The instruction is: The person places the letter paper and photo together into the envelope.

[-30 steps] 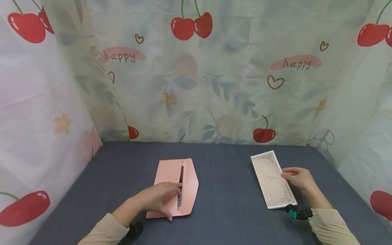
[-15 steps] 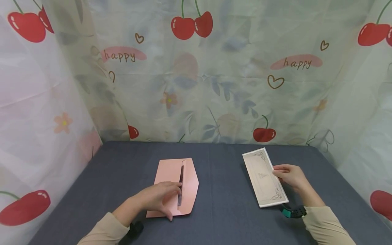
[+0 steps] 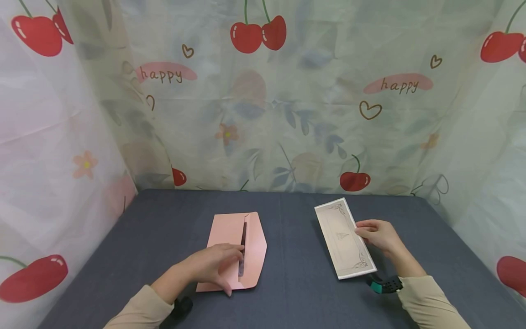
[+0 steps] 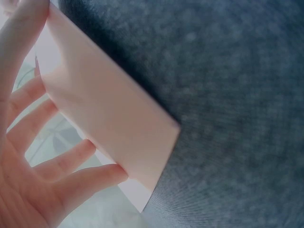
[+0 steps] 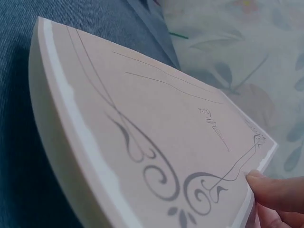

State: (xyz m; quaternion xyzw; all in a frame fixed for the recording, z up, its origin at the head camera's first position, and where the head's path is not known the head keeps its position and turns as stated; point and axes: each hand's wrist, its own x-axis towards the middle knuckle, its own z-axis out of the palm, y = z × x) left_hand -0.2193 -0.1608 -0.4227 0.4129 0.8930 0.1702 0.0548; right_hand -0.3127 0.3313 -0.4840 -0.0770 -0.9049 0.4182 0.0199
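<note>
A pink envelope (image 3: 226, 228) lies on the table left of centre, its pointed flap (image 3: 257, 251) folded out to the right. Its mouth gapes as a dark slit. My left hand (image 3: 213, 265) holds it by the mouth, thumb near the front edge; the left wrist view has the spread fingertips (image 4: 116, 173) at the paper's edge. My right hand (image 3: 380, 235) pinches the long right side of a cream card (image 3: 343, 242) with grey scroll corners and a white border. The card is tilted above the table. In the right wrist view the thumb (image 5: 273, 190) presses its printed face.
A dark grey cloth covers the table (image 3: 287, 292). Behind it and at both sides hang pale curtains (image 3: 304, 82) with cherries and flowers. A black band with a green part (image 3: 382, 285) is on my right wrist; a dark device (image 3: 181, 308) sits at my left wrist.
My right hand has moved steadily left with the card, bringing it closer to the envelope. The left hand and the envelope have stayed in place.
</note>
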